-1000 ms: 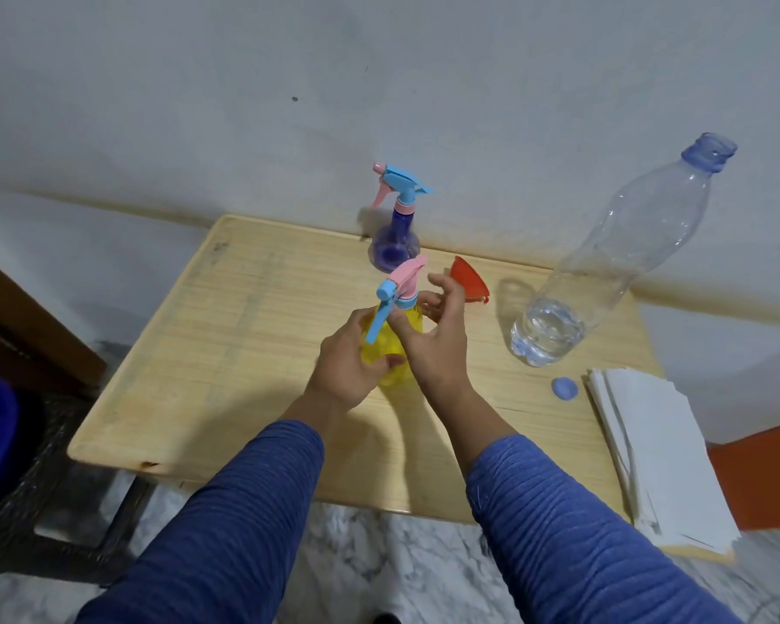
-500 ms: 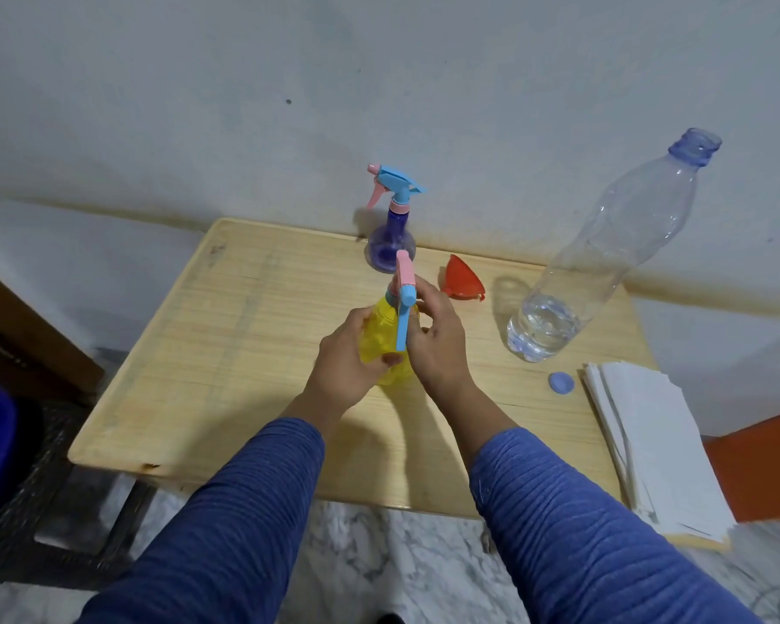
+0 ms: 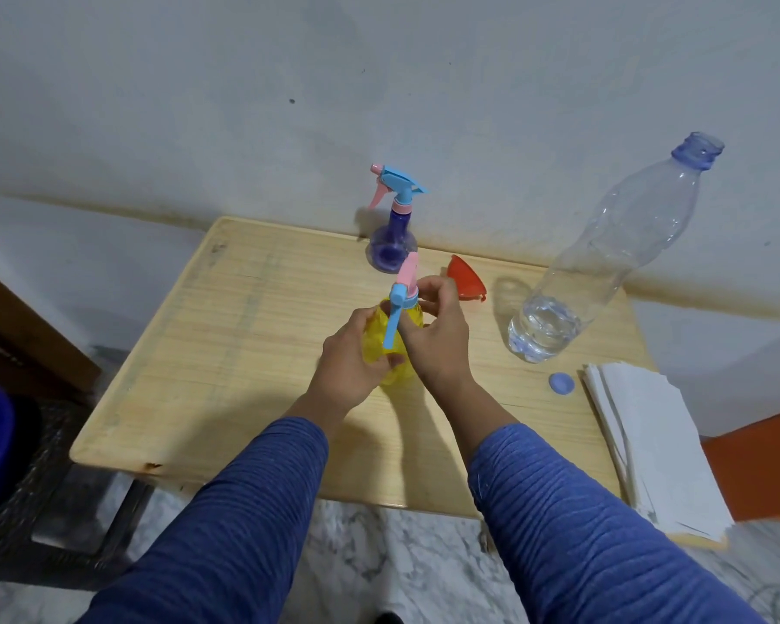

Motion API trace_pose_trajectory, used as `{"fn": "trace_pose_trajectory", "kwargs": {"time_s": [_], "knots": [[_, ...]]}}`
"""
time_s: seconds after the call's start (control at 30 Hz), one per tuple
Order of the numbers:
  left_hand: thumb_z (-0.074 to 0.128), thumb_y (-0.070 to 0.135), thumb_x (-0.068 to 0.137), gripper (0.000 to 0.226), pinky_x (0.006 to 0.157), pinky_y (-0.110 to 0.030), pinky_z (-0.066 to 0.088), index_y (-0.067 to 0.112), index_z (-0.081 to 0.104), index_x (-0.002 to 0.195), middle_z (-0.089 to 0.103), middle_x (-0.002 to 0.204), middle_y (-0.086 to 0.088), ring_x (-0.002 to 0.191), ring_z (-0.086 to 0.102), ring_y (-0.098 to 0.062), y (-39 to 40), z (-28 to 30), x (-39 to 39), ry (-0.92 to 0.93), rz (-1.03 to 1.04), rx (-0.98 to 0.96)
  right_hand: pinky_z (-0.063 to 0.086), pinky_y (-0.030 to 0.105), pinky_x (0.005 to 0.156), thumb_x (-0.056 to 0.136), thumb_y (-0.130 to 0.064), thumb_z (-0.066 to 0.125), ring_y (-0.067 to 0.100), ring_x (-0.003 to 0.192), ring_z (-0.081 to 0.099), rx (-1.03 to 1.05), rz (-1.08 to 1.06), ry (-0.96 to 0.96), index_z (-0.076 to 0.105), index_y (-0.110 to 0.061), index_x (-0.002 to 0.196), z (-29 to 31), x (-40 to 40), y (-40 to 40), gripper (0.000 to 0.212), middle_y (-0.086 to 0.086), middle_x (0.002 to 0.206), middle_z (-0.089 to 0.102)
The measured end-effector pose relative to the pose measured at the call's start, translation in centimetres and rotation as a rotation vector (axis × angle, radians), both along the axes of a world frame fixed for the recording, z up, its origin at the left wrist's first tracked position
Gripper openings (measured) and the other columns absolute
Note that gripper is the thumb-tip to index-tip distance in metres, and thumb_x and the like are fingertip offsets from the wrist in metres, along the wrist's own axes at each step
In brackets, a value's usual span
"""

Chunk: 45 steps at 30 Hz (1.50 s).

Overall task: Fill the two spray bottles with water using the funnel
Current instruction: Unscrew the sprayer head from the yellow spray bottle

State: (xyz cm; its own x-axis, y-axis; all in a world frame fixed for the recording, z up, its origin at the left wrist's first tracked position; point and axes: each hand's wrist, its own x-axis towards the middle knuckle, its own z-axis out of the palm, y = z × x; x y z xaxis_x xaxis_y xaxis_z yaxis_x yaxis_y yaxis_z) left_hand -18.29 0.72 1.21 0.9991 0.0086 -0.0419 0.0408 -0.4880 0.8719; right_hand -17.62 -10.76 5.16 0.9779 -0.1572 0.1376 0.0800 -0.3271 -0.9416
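The tall clear plastic water bottle with a blue neck ring [image 3: 604,263] stands uncapped at the right of the pale wooden table [image 3: 226,353], holding only a shallow pool of water at its base; its round blue cap [image 3: 561,383] lies on the tabletop just in front of it. Back by the wall the small purple see-through spray bottle with a blue and pink trigger head [image 3: 392,236] stands upright with its head on (whether there is any water inside I cannot tell). The yellow see-through spray bottle with a pink and blue trigger head [image 3: 390,335] stands near the middle of the table between both hands, and its contents are just as hard to judge. The left hand [image 3: 350,362] wraps around the yellow body from the left, fingers curled on it. The right hand [image 3: 437,340] grips the bottle's neck and collar just under the spray head, fingers curled around it. The red plastic funnel [image 3: 465,280] lies on its side on the table just beyond the right hand, near but untouched. A stack of white paper sheets [image 3: 654,443] rests at the table's right edge.
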Motion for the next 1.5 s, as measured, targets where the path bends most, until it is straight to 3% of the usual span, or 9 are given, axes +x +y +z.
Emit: {"fn": "trace_pose_trajectory", "kwargs": {"time_s": [0.13, 0.27, 0.37, 0.47, 0.63, 0.83, 1.13, 1.3, 1.5], "knots": [[0.079, 0.030, 0.071, 0.064, 0.091, -0.039, 0.050, 0.029, 0.046, 0.125, 0.061, 0.112, 0.009, 0.106, 0.059, -0.015, 0.1, -0.1, 0.0, 0.007, 0.005, 0.002, 0.050, 0.038, 0.095, 0.090, -0.012, 0.055, 0.009, 0.112, 0.056, -0.036, 0.065, 0.030, 0.054, -0.024, 0.127, -0.4, -0.1, -0.1, 0.039, -0.007, 0.120, 0.062], [0.078, 0.030, 0.074, 0.063, 0.089, -0.033, 0.049, 0.029, 0.045, 0.127, 0.060, 0.113, 0.009, 0.106, 0.058, -0.014, 0.0, -0.1, 0.0, 0.010, 0.001, -0.008, 0.046, 0.024, 0.096, 0.088, -0.016, 0.061, 0.003, 0.111, 0.053, -0.032, 0.115, 0.030, 0.040, -0.031, 0.140, 0.3, -0.3, -0.4, 0.057, -0.017, 0.117, 0.058], [0.077, 0.032, 0.075, 0.065, 0.087, -0.032, 0.048, 0.028, 0.043, 0.130, 0.057, 0.113, 0.006, 0.106, 0.055, -0.016, 0.1, -0.1, 0.1, 0.020, -0.004, 0.016, 0.046, 0.041, 0.100, 0.091, -0.018, 0.056, 0.012, 0.114, 0.055, -0.054, 0.150, 0.021, 0.052, -0.022, 0.132, 0.4, -0.1, -0.6, 0.041, -0.003, 0.122, 0.063], [0.077, 0.033, 0.075, 0.065, 0.090, -0.039, 0.050, 0.029, 0.042, 0.130, 0.059, 0.116, 0.004, 0.107, 0.056, -0.018, 0.1, -0.2, 0.1, 0.017, -0.006, 0.011, 0.042, 0.034, 0.103, 0.090, -0.018, 0.059, 0.013, 0.123, 0.051, -0.018, 0.188, 0.058, 0.046, -0.025, 0.135, 0.2, -0.1, -1.2, 0.047, -0.003, 0.132, 0.057], [0.078, 0.033, 0.074, 0.065, 0.092, -0.041, 0.049, 0.030, 0.043, 0.129, 0.060, 0.117, 0.006, 0.109, 0.056, -0.017, 0.1, -0.2, 0.1, 0.020, 0.007, 0.016, 0.050, 0.041, 0.093, 0.079, -0.016, 0.072, 0.015, 0.102, 0.062, -0.021, 0.082, -0.002, 0.054, -0.020, 0.101, 0.4, 0.6, -0.9, 0.028, -0.007, 0.100, 0.065], [0.079, 0.034, 0.072, 0.065, 0.093, -0.040, 0.049, 0.033, 0.044, 0.128, 0.060, 0.118, 0.008, 0.109, 0.057, -0.015, 0.1, -0.2, 0.1, 0.022, 0.011, 0.007, 0.047, 0.035, 0.100, 0.086, -0.013, 0.064, 0.011, 0.115, 0.058, -0.031, 0.166, 0.038, 0.046, -0.026, 0.136, -0.1, 0.6, -1.4, 0.054, -0.019, 0.112, 0.063], [0.077, 0.036, 0.074, 0.069, 0.094, -0.040, 0.048, 0.028, 0.041, 0.132, 0.059, 0.119, 0.004, 0.110, 0.055, -0.018, 0.2, -0.1, 0.2, 0.034, -0.006, 0.044, 0.050, 0.047, 0.094, 0.078, -0.017, 0.074, 0.013, 0.109, 0.061, 0.084, 0.118, -0.001, 0.061, -0.016, 0.102, 2.0, 1.5, -0.4, 0.028, -0.003, 0.106, 0.067], [0.078, 0.031, 0.074, 0.064, 0.095, -0.040, 0.047, 0.026, 0.044, 0.127, 0.060, 0.119, 0.003, 0.109, 0.056, -0.017, 0.3, 0.0, 0.1, 0.047, -0.010, 0.010, 0.048, 0.029, 0.065, 0.069, -0.013, 0.078, 0.013, 0.071, 0.061, 0.168, 0.008, -0.014, 0.058, -0.018, 0.087, 4.8, 3.4, 0.9, 0.027, 0.003, 0.081, 0.068], [0.079, 0.030, 0.074, 0.067, 0.099, -0.034, 0.044, 0.025, 0.043, 0.130, 0.056, 0.127, 0.000, 0.119, 0.052, -0.018, 0.3, 0.0, 0.0, 0.048, -0.021, -0.008, 0.055, 0.030, 0.070, 0.073, -0.019, 0.079, 0.018, 0.076, 0.067, 0.185, 0.012, -0.056, 0.061, -0.016, 0.093, 8.1, 4.9, 2.4, 0.027, 0.010, 0.086, 0.071]]}}
